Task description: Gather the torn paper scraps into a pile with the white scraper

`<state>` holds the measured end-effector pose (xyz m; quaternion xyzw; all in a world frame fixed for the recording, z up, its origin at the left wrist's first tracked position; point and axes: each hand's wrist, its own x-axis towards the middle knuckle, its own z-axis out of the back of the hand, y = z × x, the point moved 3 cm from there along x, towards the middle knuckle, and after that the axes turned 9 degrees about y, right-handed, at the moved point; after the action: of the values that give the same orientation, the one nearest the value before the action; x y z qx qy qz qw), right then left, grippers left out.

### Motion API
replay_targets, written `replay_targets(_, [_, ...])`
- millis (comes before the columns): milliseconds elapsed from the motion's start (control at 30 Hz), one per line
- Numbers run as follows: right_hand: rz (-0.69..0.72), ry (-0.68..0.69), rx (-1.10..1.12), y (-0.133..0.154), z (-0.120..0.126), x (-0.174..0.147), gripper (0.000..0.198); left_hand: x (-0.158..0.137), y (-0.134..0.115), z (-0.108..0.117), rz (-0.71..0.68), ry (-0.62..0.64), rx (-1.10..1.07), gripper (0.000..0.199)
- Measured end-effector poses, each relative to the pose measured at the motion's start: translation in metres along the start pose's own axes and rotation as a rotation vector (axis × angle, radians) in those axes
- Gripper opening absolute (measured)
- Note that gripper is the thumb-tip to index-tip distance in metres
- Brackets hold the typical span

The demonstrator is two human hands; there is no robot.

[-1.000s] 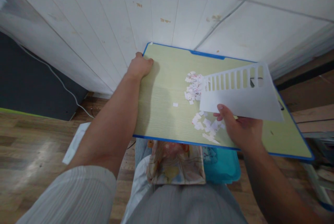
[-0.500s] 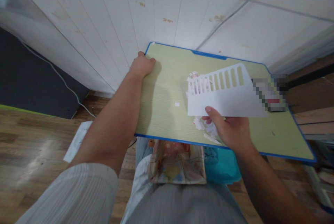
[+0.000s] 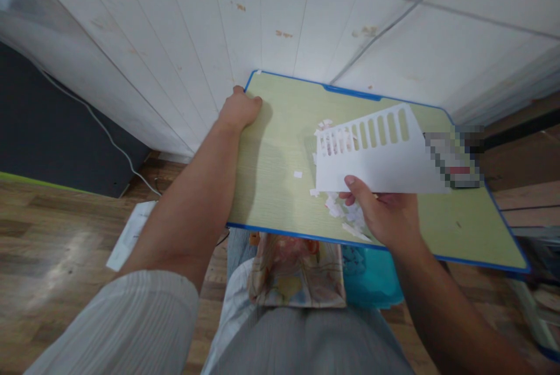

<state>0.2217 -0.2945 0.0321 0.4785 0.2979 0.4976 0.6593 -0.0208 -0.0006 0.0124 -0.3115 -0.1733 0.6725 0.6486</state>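
Note:
My right hand (image 3: 387,211) pinches a white sheet with a row of slots cut along its far side (image 3: 371,168), thumb on top and fingers beneath. The sheet is tilted above the small table (image 3: 275,147), which has a pale wood-look top and a blue rim. Scraps of white paper (image 3: 335,207) lie under and beside the sheet, and some show through its left slots. My left hand (image 3: 242,108) is wrapped round the table's far left edge, thumb on top, with its other fingers mostly hidden. A small paper piece (image 3: 298,174) lies alone between the hands.
A pixelated object (image 3: 455,159) lies at the table's right side. The white panelled wall (image 3: 280,7) stands right behind the table. Below the near edge are a patterned fabric bag (image 3: 297,281) and a turquoise plastic container (image 3: 371,279). A cable (image 3: 100,124) runs down at left.
Both hands keep their holds and the sheet has hardly moved. A paper scrap now shows by the sheet's near left corner. The view has shifted very slightly.

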Motion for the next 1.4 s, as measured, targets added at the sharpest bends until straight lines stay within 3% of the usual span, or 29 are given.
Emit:
replay_targets(367, [-0.013,-0.071,-0.016,-0.001,0.009,0.000,0.033,0.000,0.000,-0.001,-0.018,-0.015,0.001,0.069])
replay_targets(500, [-0.019,-0.044,-0.117,0.001,0.026,-0.004,0.030,-0.002,-0.003,-0.001,-0.029,-0.030,0.045,0.060])
replay_targets(700, [0.061,0.123,-0.324,0.003,0.065,-0.014,0.028,-0.007,-0.004,0.000,-0.012,-0.007,-0.006,0.064])
replay_targets(867, [0.120,0.112,-0.363,0.012,0.078,-0.019,0.031,-0.007,-0.003,0.000,-0.006,-0.007,-0.001,0.068])
replay_targets(967, [0.085,0.048,-0.252,0.014,0.067,-0.023,0.034,-0.004,-0.003,0.000,-0.008,-0.006,0.012,0.066])
replay_targets(1167, [-0.027,0.048,-0.137,-0.001,0.040,-0.038,0.035,-0.004,-0.005,0.002,-0.008,-0.016,0.099,0.062])
replay_targets(1400, [-0.138,0.054,-0.246,-0.011,0.073,-0.049,0.037,-0.002,-0.005,0.004,-0.002,-0.017,0.108,0.062])
